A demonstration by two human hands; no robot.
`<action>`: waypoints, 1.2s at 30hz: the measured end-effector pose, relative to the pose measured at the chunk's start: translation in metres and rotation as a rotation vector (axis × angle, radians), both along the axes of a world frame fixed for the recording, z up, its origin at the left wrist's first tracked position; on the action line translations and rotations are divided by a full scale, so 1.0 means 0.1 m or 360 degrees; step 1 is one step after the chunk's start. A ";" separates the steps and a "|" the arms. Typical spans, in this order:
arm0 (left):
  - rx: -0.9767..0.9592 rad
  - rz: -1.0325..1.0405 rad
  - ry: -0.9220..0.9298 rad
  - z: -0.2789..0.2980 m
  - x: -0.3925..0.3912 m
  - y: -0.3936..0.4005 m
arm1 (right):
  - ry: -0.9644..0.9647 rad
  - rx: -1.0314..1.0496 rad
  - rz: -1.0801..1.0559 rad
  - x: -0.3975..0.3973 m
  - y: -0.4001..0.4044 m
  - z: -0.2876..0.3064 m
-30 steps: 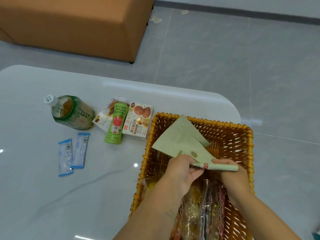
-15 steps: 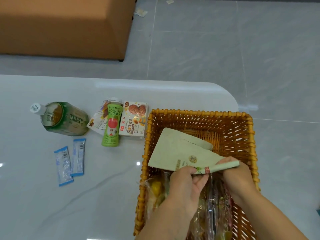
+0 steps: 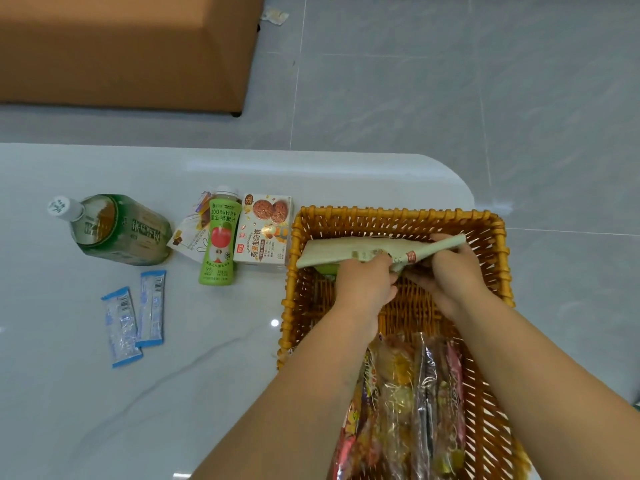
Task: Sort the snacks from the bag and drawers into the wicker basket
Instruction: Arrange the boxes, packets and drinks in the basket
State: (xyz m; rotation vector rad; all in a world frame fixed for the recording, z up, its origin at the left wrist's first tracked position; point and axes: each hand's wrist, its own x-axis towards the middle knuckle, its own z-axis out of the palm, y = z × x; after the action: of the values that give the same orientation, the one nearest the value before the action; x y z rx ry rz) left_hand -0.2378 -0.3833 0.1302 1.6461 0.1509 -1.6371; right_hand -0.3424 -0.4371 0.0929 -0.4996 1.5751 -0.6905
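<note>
Wicker basket (image 3: 502,258) takes the green packet (image 3: 343,251), pinched by left hand (image 3: 367,285) and right hand (image 3: 450,268); probably best laid flat against the far wall before both let go.

Both hands hold a pale green paper bag inside the wicker basket.

The left hand (image 3: 363,282) and right hand (image 3: 450,268) grip the folded paper bag (image 3: 346,251) at the far end of the wicker basket (image 3: 498,271), right of centre; clear-wrapped snacks (image 3: 408,403) fill its near end, and an apple juice bottle (image 3: 220,240) and oat cookie box (image 3: 265,233) lie just left.

woven wicker basket (image 3: 398,216); glossy smooth table (image 3: 207,375).
</note>
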 end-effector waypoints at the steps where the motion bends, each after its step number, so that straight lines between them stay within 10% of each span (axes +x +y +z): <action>1: 0.0009 -0.0135 -0.0137 -0.02 0.01 -0.01 | 0.0007 0.0001 -0.0006 0.01 -0.01 -0.04; 7: -0.0068 -0.0635 -0.0644 0.00 0.11 0.07 | 0.0304 -0.0070 0.0146 0.05 0.16 -0.11; 14: -0.0344 -0.0211 -0.1148 -0.03 0.55 0.45 | 0.0025 0.0075 0.0286 0.19 0.39 0.10; 25: -0.1022 -0.1359 -0.2560 -0.30 0.86 0.20 | -0.0448 0.0310 -0.0064 0.46 0.31 0.19; 36: -0.1380 -0.1492 -0.2650 -0.37 1.10 -0.08 | -0.0129 0.0310 -0.0105 0.53 0.32 -0.21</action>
State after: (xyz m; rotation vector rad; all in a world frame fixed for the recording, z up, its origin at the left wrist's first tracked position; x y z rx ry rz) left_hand -0.1283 -0.3912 0.0933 1.7942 -2.0073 -0.1382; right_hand -0.2899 -0.4054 0.0721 -0.2735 1.5691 -0.5925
